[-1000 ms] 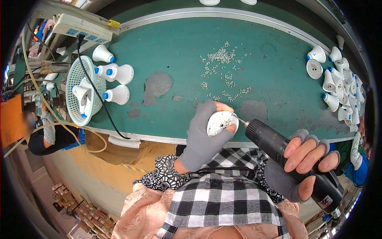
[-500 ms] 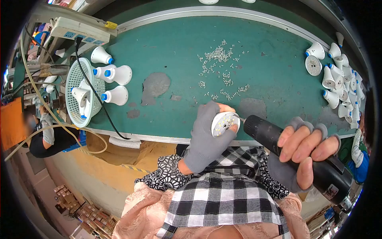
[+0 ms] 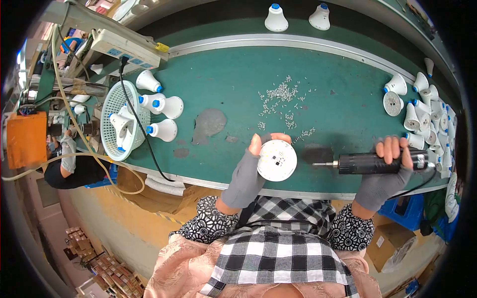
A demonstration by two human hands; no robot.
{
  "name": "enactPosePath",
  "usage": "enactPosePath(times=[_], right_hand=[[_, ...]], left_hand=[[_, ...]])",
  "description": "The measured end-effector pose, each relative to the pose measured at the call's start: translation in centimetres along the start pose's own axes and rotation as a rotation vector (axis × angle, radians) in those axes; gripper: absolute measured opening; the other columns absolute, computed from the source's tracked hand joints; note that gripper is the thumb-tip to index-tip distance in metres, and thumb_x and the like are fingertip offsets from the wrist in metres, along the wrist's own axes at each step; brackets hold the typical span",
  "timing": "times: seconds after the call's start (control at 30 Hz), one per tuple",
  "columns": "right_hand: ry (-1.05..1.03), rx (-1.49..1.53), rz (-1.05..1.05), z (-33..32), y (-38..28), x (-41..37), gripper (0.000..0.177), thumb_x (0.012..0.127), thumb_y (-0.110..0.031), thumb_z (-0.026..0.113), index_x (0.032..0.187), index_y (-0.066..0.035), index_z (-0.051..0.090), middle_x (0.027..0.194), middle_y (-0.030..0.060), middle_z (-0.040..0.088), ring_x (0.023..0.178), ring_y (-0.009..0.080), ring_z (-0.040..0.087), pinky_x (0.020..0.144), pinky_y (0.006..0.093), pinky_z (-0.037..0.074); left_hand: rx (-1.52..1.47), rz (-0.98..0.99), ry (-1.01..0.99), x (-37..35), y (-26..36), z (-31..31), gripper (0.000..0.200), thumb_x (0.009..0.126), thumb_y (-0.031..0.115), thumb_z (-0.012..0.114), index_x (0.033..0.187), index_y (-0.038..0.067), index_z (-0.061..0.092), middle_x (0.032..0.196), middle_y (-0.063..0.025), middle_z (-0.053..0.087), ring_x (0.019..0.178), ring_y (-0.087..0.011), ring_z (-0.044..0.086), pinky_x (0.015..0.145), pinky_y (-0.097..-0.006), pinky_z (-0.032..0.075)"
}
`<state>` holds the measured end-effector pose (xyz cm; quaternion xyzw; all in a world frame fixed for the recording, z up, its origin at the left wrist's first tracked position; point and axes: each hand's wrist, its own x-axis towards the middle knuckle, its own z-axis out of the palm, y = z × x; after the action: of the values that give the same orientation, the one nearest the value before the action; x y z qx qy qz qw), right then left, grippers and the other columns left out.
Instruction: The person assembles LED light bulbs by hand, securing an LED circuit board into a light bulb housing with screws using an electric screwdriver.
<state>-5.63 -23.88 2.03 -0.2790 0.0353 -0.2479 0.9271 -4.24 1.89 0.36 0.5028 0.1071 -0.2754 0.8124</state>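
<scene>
In a grey fingerless glove, my left hand (image 3: 247, 175) is closed around a white LED bulb (image 3: 278, 169), its round face with the small chips turned up toward me. My right hand (image 3: 390, 171), gloved the same way, wraps round a black electric screwdriver (image 3: 358, 163). The screwdriver lies level over the front of the green bench (image 3: 343, 114), its thin bit pointing left at the bulb but well apart from it. Beyond my left hand, small silvery screws (image 3: 282, 93) are scattered on the bench.
At the left stands a pale green basket (image 3: 105, 126) with bulbs in it, more bulbs (image 3: 164, 130) beside it. A black cord hangs from the power strip (image 3: 126, 49). Many bulbs (image 3: 422, 116) crowd the right end; two bulbs (image 3: 276, 19) stand behind. A co-worker's sleeve (image 3: 68, 154) shows far left.
My right hand has drawn the screwdriver right and turned it from a slant to level, away from the bulb. The bulb's face has tipped up toward me. The view has shifted, showing more behind the bench.
</scene>
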Motion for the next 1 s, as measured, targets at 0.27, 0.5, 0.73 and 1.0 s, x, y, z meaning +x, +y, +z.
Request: enactPosePath(times=[0.27, 0.5, 0.73, 1.0], right_hand=[[0.248, 0.188, 0.297, -5.4, 4.3, 0.6, 0.012, 0.084, -0.01, 0.058, 0.095, -0.007, 0.052, 0.069, 0.0014, 0.042, 0.057, 0.0142, 0.042, 0.057, 0.0314, 0.04], [0.196, 0.264, 0.315, -7.4, 4.9, 0.9, 0.014, 0.083, -0.008, 0.058, 0.096, -0.008, 0.053, 0.072, 0.0035, 0.047, 0.06, 0.0162, 0.047, 0.061, 0.0327, 0.043], [0.215, 0.281, 0.36, -7.0, 5.2, 1.2, 0.017, 0.082, -0.008, 0.058, 0.097, -0.009, 0.052, 0.073, 0.0033, 0.047, 0.06, 0.016, 0.048, 0.062, 0.0334, 0.043], [0.221, 0.325, 0.376, -6.9, 4.8, 1.1, 0.016, 0.083, -0.008, 0.056, 0.098, -0.009, 0.05, 0.073, 0.0027, 0.045, 0.059, 0.0153, 0.045, 0.062, 0.0321, 0.042]], left_hand=[[0.18, 0.034, -0.205, 12.7, 5.2, 7.0, 0.047, 0.099, 0.048, 0.049, 0.117, 0.005, 0.056, 0.103, -0.0061, 0.06, 0.089, -0.0164, 0.06, 0.074, -0.0362, 0.055], [0.376, 0.115, -0.022, 29.2, 4.8, 16.6, 0.071, 0.087, 0.048, 0.067, 0.138, 0.008, 0.04, 0.131, -0.0143, 0.045, 0.117, -0.0262, 0.049, 0.078, -0.0436, 0.058], [2.767, 1.155, -0.04, 39.8, 9.9, 13.3, 0.049, 0.079, 0.02, 0.068, 0.126, 0.014, 0.058, 0.123, -0.0121, 0.057, 0.113, -0.0279, 0.056, 0.091, -0.0502, 0.04], [2.74, 0.82, -0.13, 30.8, 14.5, 11.9, 0.02, 0.079, 0.013, 0.066, 0.099, 0.01, 0.064, 0.098, -0.008, 0.064, 0.087, -0.0238, 0.064, 0.067, -0.0388, 0.047]])
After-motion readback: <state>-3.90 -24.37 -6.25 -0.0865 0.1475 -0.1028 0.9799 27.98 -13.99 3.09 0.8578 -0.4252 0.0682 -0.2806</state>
